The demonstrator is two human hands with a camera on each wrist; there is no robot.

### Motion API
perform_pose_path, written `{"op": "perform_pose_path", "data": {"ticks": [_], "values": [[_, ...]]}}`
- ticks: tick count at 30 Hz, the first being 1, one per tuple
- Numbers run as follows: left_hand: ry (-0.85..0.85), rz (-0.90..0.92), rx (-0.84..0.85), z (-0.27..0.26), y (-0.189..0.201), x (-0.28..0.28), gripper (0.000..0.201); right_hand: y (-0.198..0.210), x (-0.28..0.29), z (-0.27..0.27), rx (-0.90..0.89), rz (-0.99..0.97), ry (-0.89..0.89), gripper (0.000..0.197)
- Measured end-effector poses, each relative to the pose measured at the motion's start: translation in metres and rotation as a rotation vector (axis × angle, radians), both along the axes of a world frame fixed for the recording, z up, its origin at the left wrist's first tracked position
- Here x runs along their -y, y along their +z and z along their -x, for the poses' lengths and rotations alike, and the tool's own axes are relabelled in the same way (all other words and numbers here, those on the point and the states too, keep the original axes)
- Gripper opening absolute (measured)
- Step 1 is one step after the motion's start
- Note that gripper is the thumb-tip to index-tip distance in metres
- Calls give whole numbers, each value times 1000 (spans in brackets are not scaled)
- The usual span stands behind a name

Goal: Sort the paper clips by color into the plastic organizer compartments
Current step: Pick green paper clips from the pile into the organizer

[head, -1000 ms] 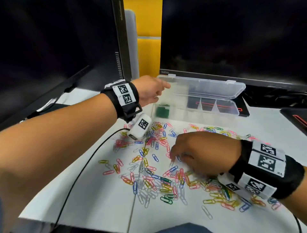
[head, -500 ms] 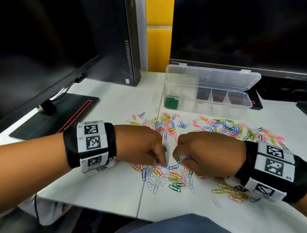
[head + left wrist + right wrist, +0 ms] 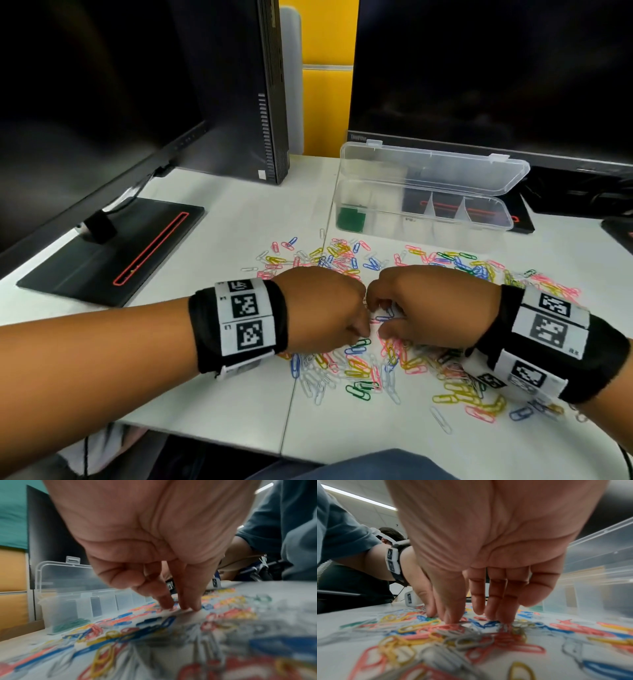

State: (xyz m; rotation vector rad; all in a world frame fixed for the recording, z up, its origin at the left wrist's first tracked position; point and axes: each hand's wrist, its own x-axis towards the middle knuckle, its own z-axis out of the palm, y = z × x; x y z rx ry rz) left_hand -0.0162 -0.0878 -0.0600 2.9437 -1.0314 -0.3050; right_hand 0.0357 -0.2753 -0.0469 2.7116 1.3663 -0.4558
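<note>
Mixed coloured paper clips (image 3: 359, 363) lie scattered over the white table in front of the clear plastic organizer (image 3: 424, 219), whose lid stands open. Its leftmost compartment holds green clips (image 3: 350, 219); the other compartments look empty. My left hand (image 3: 329, 308) and right hand (image 3: 428, 305) sit knuckle to knuckle over the middle of the pile. In the left wrist view my left fingertips (image 3: 167, 604) point down onto the table among red and blue clips (image 3: 154, 622). In the right wrist view my right thumb and fingers (image 3: 501, 612) press down on either side of a blue clip (image 3: 488, 624). Neither palm holds clips.
A monitor on a black stand base (image 3: 113, 250) stands at the left, a black PC tower (image 3: 270, 102) behind it, and a second monitor (image 3: 496, 68) behind the organizer. The table's front edge (image 3: 205, 431) runs close to my lap. A black cable hangs at the lower left.
My left hand came back from the organizer's left end to the pile and now touches down beside the right hand. The right hand stayed on the clips.
</note>
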Motion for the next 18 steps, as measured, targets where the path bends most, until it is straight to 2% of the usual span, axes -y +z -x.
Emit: {"op": "perform_pose_path", "data": {"ticks": [2, 5, 7, 10, 13, 18], "values": [[3, -33, 21, 0, -1, 3, 25, 2, 4, 5, 58, 6, 16, 26], [25, -40, 50, -2, -6, 2, 21, 7, 8, 23, 143, -100, 129, 11], [88, -18, 4, -4, -6, 0, 19, 11, 10, 39, 80, -110, 228, 12], [87, 25, -69, -4, -1, -2, 32, 5, 11, 55, 22, -59, 347, 15], [49, 44, -67, -1, 1, 1, 27, 0, 8, 56, 47, -29, 359, 14], [62, 25, -19, -2, -3, 4, 17, -5, 12, 48, 36, -23, 253, 19]]}}
